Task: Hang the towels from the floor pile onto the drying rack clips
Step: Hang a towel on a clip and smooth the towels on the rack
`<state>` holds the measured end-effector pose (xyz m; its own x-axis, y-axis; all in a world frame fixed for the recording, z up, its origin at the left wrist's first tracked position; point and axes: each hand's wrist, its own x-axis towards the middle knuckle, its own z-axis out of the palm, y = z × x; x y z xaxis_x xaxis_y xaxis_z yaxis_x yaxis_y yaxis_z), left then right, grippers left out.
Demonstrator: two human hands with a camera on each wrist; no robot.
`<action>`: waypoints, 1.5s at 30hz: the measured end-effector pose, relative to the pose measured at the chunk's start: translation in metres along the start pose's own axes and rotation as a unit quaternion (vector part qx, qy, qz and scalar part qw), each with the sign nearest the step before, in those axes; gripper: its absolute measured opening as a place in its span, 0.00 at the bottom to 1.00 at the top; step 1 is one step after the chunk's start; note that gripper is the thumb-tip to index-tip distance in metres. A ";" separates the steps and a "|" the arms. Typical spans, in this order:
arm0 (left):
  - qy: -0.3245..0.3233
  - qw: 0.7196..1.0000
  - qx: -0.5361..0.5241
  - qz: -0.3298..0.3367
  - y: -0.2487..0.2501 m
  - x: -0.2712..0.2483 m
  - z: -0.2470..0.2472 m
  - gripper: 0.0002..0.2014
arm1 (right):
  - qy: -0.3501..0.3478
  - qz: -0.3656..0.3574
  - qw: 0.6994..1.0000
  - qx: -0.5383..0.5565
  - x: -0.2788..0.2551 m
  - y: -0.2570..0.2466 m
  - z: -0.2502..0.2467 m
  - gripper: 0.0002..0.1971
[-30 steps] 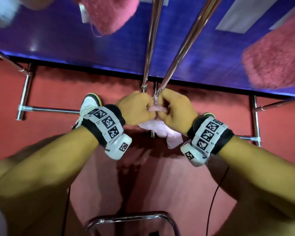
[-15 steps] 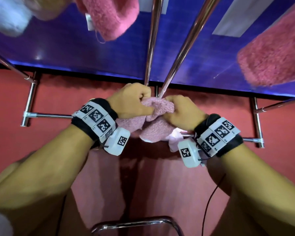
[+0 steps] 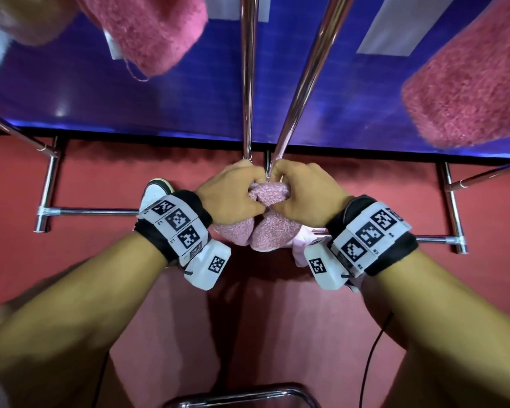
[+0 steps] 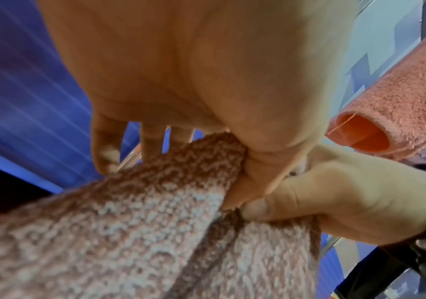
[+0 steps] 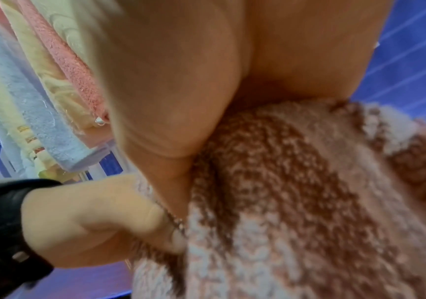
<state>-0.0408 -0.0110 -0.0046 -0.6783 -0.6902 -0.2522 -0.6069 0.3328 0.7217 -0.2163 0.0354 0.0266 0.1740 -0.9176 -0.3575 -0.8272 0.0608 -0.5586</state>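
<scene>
Against the frame half a second ago, the left hand (image 3: 233,195) and right hand (image 3: 302,194) have drawn closer together, so less of the bunched pale pink towel (image 3: 267,194) shows between the knuckles, right beneath the two chrome rack poles (image 3: 248,83). The left hand's fingers (image 4: 104,149) curl over the towel's top edge with the thumb pinching it, and the right hand's fingers are clenched on the same fold, the rest of the cloth drooping below both wrists above the red floor (image 3: 100,178). To the far left and far right, two deeper pink towels (image 3: 147,28) hang from the rack as before.
</scene>
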 end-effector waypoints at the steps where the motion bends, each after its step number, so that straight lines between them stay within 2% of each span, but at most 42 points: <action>1: 0.009 1.000 -0.010 0.004 0.001 0.000 -0.001 0.11 | -0.008 0.006 1.000 -0.008 0.000 -0.001 0.002 0.16; 3: -0.006 1.000 -0.016 0.000 0.004 0.000 -0.002 0.09 | -0.024 0.013 0.999 -0.028 0.002 -0.003 0.007 0.22; 5: -0.048 0.999 -0.008 -0.008 0.006 -0.001 0.000 0.07 | -0.046 0.018 0.997 -0.059 0.006 -0.005 0.010 0.27; 7: -0.059 0.998 -0.003 -0.009 0.006 -0.004 0.001 0.13 | -0.064 0.024 0.993 -0.092 0.010 -0.006 0.013 0.32; 9: -0.050 0.999 -0.001 -0.003 0.007 -0.006 -0.002 0.14 | -0.090 0.032 0.990 -0.100 0.011 -0.005 0.016 0.35; 11: -0.038 0.999 -0.012 0.021 0.011 -0.008 -0.005 0.13 | -0.103 0.036 0.989 -0.100 0.010 -0.003 0.014 0.32; 15: 0.005 0.998 -0.024 0.058 0.018 -0.012 -0.008 0.11 | -0.112 0.026 0.991 -0.069 0.003 -0.002 0.006 0.12; 18: 0.039 0.996 -0.044 0.061 0.019 -0.011 -0.011 0.13 | -0.122 0.019 0.992 -0.028 -0.001 -0.007 0.003 0.06; 24: 0.083 0.995 -0.040 0.042 0.020 -0.009 -0.012 0.09 | -0.116 0.030 0.990 -0.073 0.005 -0.005 0.005 0.10; 28: 0.076 0.996 -0.052 0.012 0.018 -0.010 -0.013 0.09 | -0.086 0.029 0.995 -0.034 0.000 -0.009 -0.002 0.09; 32: 0.013 0.999 -0.042 -0.030 0.016 -0.012 -0.012 0.16 | -0.026 0.008 0.999 0.026 -0.002 -0.007 -0.007 0.09; 35: -0.011 0.998 -0.045 -0.038 0.020 -0.012 -0.009 0.15 | -0.014 -0.011 1.000 0.011 -0.001 -0.005 -0.004 0.11; 37: -0.029 0.998 -0.026 -0.049 0.023 -0.012 -0.009 0.13 | -0.051 0.007 0.998 -0.039 -0.001 -0.006 -0.003 0.06; 38: -0.059 0.997 -0.005 -0.057 0.026 -0.012 -0.009 0.12 | -0.075 0.015 0.994 -0.074 -0.002 -0.006 -0.003 0.03; 40: -0.141 0.986 0.039 -0.075 0.030 -0.013 -0.008 0.10 | -0.132 0.024 0.984 -0.119 -0.006 -0.006 -0.002 0.12; 42: -0.197 0.973 0.079 -0.094 0.033 -0.012 -0.003 0.08 | -0.165 0.012 0.978 -0.128 -0.010 -0.010 0.000 0.15; 44: -0.213 0.965 0.106 -0.106 0.032 -0.012 0.002 0.04 | -0.162 0.003 0.978 -0.130 -0.012 -0.011 -0.001 0.13; 45: -0.212 0.965 0.113 -0.105 0.031 -0.013 0.003 0.02 | -0.157 0.003 0.979 -0.130 -0.012 -0.011 -0.001 0.16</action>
<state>-0.0527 0.0103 0.0191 -0.6096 -0.4482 -0.6538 -0.7920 0.3785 0.4790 -0.2099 0.0451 0.0379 0.2917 -0.7484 -0.5956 -0.9292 -0.0740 -0.3621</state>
